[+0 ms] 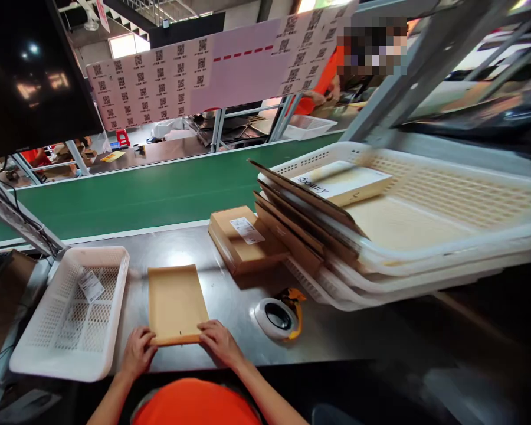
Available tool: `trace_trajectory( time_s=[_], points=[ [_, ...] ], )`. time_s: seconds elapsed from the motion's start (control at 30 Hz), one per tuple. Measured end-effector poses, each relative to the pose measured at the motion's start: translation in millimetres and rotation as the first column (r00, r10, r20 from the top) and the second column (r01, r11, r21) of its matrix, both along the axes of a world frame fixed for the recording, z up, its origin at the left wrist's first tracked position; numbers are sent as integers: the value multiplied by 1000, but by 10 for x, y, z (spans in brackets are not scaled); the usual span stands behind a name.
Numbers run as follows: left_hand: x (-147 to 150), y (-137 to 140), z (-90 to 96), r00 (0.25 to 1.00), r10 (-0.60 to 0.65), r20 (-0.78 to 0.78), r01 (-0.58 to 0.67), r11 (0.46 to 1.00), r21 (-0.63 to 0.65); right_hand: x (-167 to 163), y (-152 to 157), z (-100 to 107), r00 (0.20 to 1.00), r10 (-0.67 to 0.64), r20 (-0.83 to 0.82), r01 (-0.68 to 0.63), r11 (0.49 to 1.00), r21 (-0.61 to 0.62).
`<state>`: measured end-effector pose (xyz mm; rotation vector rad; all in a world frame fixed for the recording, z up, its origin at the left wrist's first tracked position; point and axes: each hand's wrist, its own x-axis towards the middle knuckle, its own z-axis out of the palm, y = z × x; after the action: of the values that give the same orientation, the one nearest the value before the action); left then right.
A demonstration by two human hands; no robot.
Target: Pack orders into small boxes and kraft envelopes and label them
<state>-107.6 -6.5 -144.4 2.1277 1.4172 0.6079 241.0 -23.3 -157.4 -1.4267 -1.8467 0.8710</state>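
Note:
A shallow brown cardboard box (177, 301) lies on the metal table in front of me. My left hand (138, 353) grips its near left corner, the fingers closed on the edge. At the near right corner my right hand (219, 342) pinches the same box. To the right of it sits a tape dispenser (277, 319) with a white roll and yellow parts. Behind that stands a closed cardboard box (248, 239) with a white label on top. On the left is a white plastic basket (119, 295) holding a printed label (91, 287).
Stacked white baskets (446, 257) fill the right side, with a white printed box (343, 180) in the top one. Flat cardboard pieces (310, 203) stick out at their left. A green conveyor belt (128, 200) runs behind the table (221, 295). A person in orange stands beyond.

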Motion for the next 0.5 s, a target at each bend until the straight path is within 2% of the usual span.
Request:
trace_trajectory(
  time_s=[0.2,0.3,0.43,0.5],
  points=[
    [149,175,15,988,94,-123,-106,990,-93,-42,-15,-20,997,-67,49,67,998,5],
    [202,195,-5,974,128,-186,-148,984,-98,-100,-17,-93,979,-175,106,175,984,6],
    [270,180,-58,930,245,-274,-282,954,-104,-160,30,-148,911,-360,200,365,931,9],
    [329,170,-68,899,303,-316,-340,938,-67,-221,53,-119,892,-384,241,387,921,34]
  ],
)
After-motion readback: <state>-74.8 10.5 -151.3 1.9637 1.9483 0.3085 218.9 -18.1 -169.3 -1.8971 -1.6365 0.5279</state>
